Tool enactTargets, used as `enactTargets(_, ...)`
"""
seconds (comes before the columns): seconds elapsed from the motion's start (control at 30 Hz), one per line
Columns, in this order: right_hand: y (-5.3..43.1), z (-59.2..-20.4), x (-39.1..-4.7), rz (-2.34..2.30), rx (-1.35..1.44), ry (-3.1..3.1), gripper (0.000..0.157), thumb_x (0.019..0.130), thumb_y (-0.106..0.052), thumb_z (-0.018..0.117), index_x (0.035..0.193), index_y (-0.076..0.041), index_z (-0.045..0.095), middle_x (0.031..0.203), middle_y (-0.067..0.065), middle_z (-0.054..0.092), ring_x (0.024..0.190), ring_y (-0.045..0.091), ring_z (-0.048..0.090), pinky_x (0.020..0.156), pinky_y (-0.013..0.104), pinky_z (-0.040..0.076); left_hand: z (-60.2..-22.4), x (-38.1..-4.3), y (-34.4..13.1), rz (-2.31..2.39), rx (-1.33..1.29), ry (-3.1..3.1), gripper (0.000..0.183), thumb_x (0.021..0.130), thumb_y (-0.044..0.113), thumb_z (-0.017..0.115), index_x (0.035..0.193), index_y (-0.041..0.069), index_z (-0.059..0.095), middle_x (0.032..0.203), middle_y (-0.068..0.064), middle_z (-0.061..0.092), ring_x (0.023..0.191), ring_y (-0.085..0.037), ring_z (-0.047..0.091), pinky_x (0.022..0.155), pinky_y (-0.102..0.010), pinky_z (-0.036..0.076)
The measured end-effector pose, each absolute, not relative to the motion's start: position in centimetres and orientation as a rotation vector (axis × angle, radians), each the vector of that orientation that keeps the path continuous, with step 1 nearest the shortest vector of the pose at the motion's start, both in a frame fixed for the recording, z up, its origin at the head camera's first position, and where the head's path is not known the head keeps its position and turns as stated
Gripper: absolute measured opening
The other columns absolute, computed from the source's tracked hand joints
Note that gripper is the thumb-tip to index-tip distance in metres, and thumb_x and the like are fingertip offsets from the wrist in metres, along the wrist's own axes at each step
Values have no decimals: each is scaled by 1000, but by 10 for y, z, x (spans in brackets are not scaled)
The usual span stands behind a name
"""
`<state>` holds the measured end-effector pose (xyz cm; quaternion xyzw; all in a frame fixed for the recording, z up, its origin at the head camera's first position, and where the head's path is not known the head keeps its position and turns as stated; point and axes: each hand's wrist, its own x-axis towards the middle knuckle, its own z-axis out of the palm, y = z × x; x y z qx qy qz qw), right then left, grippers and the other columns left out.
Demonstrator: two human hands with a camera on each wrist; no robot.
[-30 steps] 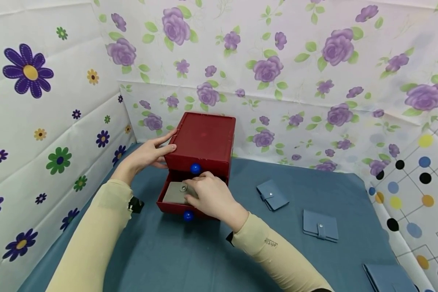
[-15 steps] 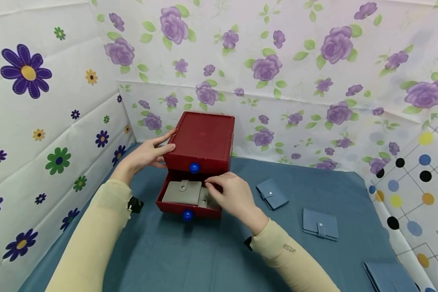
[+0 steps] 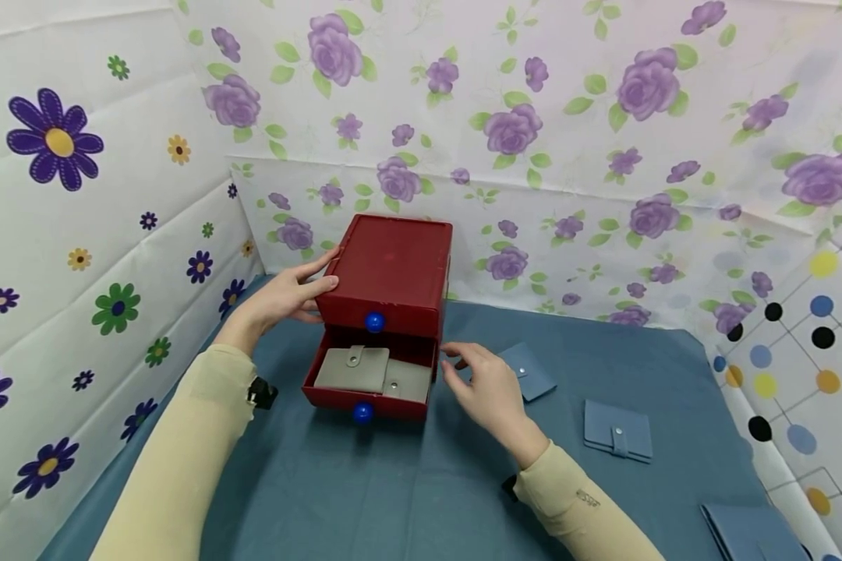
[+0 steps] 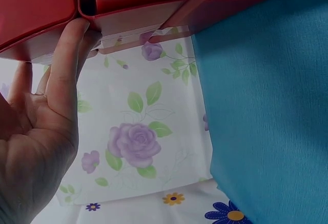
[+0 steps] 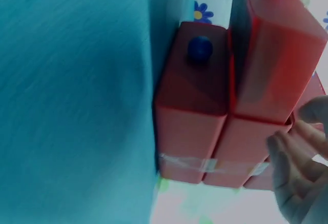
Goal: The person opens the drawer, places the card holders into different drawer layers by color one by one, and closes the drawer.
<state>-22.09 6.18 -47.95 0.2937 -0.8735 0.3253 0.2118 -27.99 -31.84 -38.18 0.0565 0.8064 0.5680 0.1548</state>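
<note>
A red drawer cabinet [image 3: 393,261] with blue knobs stands on the cloth. Its pulled-out drawer [image 3: 330,399] holds two snap-strap wallets, one grey wallet [image 3: 340,370] overlapping the other grey wallet [image 3: 412,382]. My left hand [image 3: 277,302] rests on the cabinet's left side with extended fingers and thumb; in the left wrist view its fingertips touch the red wall. Just right of the drawer, my right hand [image 3: 491,393] hovers with loosely bent fingers and nothing in them. In the head view it partly covers a blue wallet [image 3: 533,374].
A second blue wallet [image 3: 619,432] lies farther right, and a third blue wallet [image 3: 751,534] is at the lower right edge. The right wrist view shows a closed drawer [image 5: 189,83] beneath the open one. Patterned sheets [image 3: 582,195] bound the blue-green cloth [image 3: 365,499].
My right hand has moved right, out of the drawer and past its right wall, uncovering both grey wallets. My left hand has stayed on the cabinet.
</note>
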Motion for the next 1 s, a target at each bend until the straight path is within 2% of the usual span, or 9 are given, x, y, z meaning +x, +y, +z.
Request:
enactTargets(0.13, 66, -486, -221, 963, 766, -2607, 13, 104, -24, 73, 114, -20, 80, 96, -5, 76, 76, 10, 70, 56, 27, 52, -382, -279, -320, 1625, 166, 2319, 75, 108, 52, 61, 168, 52, 17, 177, -15, 13, 126, -43, 67, 100, -61, 55)
enactTargets(0.23, 68, -493, -220, 996, 758, -2768, 9, 104, -27, 72, 107, -23, 79, 85, -11, 72, 66, 2, 62, 54, 26, 51, -382, -278, -321, 1628, 165, 2321, 75, 108, 52, 61, 169, 51, 17, 177, -15, 13, 125, -43, 68, 101, -63, 53)
enactTargets(0.33, 67, -500, -217, 1010, 809, -2875, 8, 104, -27, 73, 103, -23, 80, 82, -14, 70, 63, 0, 58, 55, 27, 51, -381, -278, -319, 1627, 169, 2318, 75, 108, 53, 62, 169, 52, 17, 177, -15, 15, 125, -43, 68, 101, -64, 53)
enactTargets(0.43, 65, -506, -213, 1058, 910, -2924, 11, 104, -25, 72, 102, -21, 82, 83, -13, 71, 64, 0, 59, 59, 27, 52, -382, -279, -318, 1631, 164, 2312, 75, 107, 53, 62, 168, 52, 18, 177, -14, 15, 126, -43, 67, 101, -64, 53)
enactTargets(0.6, 62, -515, -210, 1284, 1067, -2964, 20, 107, -22, 66, 104, -13, 83, 84, -5, 75, 65, 9, 65, 59, 28, 53, -381, -280, -316, 1632, 161, 2312, 75, 107, 53, 62, 168, 53, 18, 177, -13, 18, 125, -43, 67, 102, -64, 52)
enactTargets(0.73, 61, -521, -210, 1469, 1152, -2984, 28, 109, -29, 65, 103, -9, 83, 87, -1, 77, 74, 15, 72, 60, 28, 54, -381, -281, -315, 1630, 161, 2312, 75, 107, 54, 62, 168, 53, 18, 176, -13, 18, 125, -43, 68, 102, -64, 52)
enactTargets(1.0, 54, -529, -206, 1716, 1221, -3066, 39, 112, -43, 58, 112, -13, 84, 95, -3, 79, 84, 17, 74, 66, 29, 59, -382, -281, -316, 1632, 170, 2308, 75, 107, 54, 62, 168, 52, 18, 177, -12, 18, 125, -44, 67, 101, -64, 53)
